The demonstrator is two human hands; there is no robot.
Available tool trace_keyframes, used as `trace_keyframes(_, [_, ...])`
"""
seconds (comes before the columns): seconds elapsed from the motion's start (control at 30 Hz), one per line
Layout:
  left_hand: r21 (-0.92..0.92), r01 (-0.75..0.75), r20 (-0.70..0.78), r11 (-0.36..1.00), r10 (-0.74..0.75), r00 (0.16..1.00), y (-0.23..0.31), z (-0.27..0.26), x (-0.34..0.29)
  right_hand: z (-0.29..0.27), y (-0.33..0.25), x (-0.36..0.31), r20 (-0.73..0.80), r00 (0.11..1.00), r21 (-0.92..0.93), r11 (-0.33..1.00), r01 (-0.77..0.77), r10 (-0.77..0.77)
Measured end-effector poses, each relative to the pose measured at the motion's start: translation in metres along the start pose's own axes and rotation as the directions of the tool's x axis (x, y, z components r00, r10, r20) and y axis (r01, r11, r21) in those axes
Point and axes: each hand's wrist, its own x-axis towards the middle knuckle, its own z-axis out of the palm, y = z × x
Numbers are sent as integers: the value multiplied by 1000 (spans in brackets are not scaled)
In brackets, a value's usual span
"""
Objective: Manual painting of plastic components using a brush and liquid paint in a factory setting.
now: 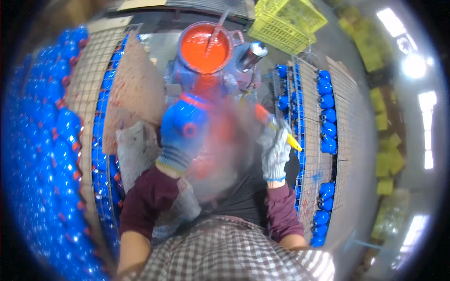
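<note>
With the left grip (178,149) closed on a rounded blue piece (174,116), hold steady in front of the checked apron (220,250); cannot tell how far round, the gloved fingers being lost against the blue. With the right grip (275,149) curled snugly about a paintbrush (268,120), yellow handle outward and orange tip toward the piece but apart from it, best to load lightly from the orange-red paint (194,44), wipe any excess off on the pot (180,50), turn the piece rather than the wrist, and follow the orange band in one smooth stroke, sparing the wet colour from the glove. Between both grips, only a reddish blur, too smeared to make out. Under the pot, a paint-caked stand (177,72); in the paint, a leaning stick (217,35); just beside, a metal can (251,56). To the left, a red-speckled board (133,89), a wire rack (86,77) and crowded blue pieces (37,159); to the right, a second rack (307,112) with more. Farther off, a yellow crate (279,33), grey floor (358,187) and bright lights (414,65).
</note>
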Motion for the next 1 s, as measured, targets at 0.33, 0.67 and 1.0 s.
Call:
trace_keyframes(0.33, [-342, -60, -253, 938, -30, 967, 14, 1, -4, 133, 74, 202, -165, 978, -165, 981, 98, -125])
trace_keyframes(0.67, [-558, 97, -151, 824, -216, 964, 12, -14, 0, 154, 77, 193, 94, 991, 15, 995, 95, -96])
trace_keyframes(1.0, [-637, 145, -158, 757, -313, 936, 11, 3, -5, 35, -68, 27, 837, 532, 375, 571, -730, 131])
